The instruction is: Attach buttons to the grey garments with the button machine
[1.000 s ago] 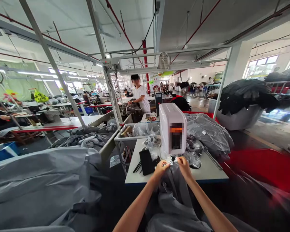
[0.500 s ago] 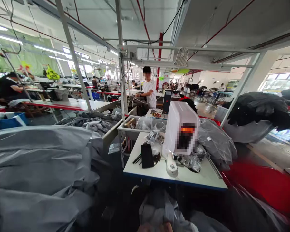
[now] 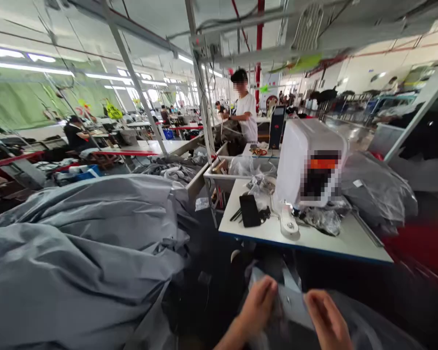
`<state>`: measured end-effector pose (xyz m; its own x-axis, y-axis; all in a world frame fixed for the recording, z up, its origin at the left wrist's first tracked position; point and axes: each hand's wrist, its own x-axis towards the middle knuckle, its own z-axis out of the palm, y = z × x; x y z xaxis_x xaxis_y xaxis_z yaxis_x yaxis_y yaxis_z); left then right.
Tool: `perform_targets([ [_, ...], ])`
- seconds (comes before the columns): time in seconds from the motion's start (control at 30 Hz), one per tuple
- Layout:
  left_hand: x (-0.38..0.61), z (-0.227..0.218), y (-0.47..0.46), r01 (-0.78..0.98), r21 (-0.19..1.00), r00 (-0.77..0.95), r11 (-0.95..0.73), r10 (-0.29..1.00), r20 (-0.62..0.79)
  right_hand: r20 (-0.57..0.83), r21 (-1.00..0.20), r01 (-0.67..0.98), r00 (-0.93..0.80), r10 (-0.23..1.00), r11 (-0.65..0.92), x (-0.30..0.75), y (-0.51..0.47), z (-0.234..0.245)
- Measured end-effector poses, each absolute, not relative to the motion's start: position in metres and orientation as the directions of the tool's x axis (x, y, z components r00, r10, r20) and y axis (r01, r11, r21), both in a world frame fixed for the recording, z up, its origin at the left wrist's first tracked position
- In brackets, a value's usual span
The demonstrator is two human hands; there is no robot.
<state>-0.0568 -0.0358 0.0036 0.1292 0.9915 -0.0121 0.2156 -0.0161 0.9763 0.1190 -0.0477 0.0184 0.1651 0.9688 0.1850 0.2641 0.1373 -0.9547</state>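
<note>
Left hand: gripping the grey cloth, bottom centre of the frame.
Right hand: gripping the same cloth, just right of the left hand.
Worktop: above the hands, bearing a white machine and a black pad.
Lower left: a grey heap.

Cloth heap left of hands; table ahead, machine on it.

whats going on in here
This is a big garment workshop. A person's left hand and right hand grip grey fabric just in front of a white worktable. On that table stand a white boxy machine and a black phone-sized slab, with a bagged grey garment beside them. A large heap of grey cloth lies to the left, and a co-worker in a white T-shirt stands further back.
</note>
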Motion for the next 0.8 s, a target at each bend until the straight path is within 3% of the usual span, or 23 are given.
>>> perform_targets([
  [0.17,-0.068,0.099,-0.043,-0.124,0.987,0.168,0.101,0.983,-0.080,0.210,-0.954,0.235,0.088,0.974,0.185,0.105,-0.050,0.109],
  [0.37,-0.079,0.143,-0.048,-0.365,0.919,0.124,0.151,0.986,-0.113,0.168,-0.986,0.018,0.061,0.984,0.168,0.086,-0.048,0.139],
  [0.47,-0.082,0.142,-0.048,-0.353,0.930,0.117,0.101,0.991,-0.063,0.134,-0.991,0.005,0.033,0.990,0.133,0.081,-0.046,0.139],
  [0.63,-0.093,0.135,-0.047,-0.282,0.955,0.256,0.094,0.966,-0.020,0.096,-0.993,-0.062,0.043,0.994,0.098,0.082,-0.040,0.135],
  [0.8,-0.098,0.138,-0.051,-0.059,0.998,0.270,-0.020,0.962,0.035,0.019,-0.996,-0.086,-0.026,0.999,0.016,0.088,-0.034,0.130],
])
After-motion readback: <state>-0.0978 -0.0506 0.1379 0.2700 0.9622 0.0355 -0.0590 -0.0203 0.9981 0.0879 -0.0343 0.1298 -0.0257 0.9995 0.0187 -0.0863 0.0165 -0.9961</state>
